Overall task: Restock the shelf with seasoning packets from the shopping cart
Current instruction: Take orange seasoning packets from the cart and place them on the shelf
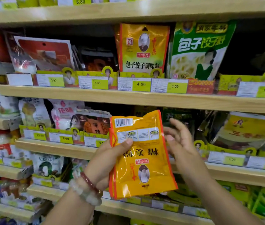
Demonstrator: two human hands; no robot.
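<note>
Left hand (110, 158) pinches the light, slippery, floppy packets (140, 158) at their edge; right hand (179, 143) hovers spread beside them.

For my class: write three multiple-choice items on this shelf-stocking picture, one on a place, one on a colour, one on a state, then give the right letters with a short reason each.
1. Where does the standing yellow packet sit?
A. Left of the green packet
B. On the bottom shelf
C. In a cart

2. What colour are the held packets?
A. Blue
B. Orange-yellow with red edges
C. White

3. How are the held packets turned?
A. Upside down
B. Upright
C. Folded in half

Answers:
1. A, it stands beside the green one above the 4.00 tag.
2. B, as seen in the left hand grip.
3. A, the print is inverted; the right hand is open.
</note>
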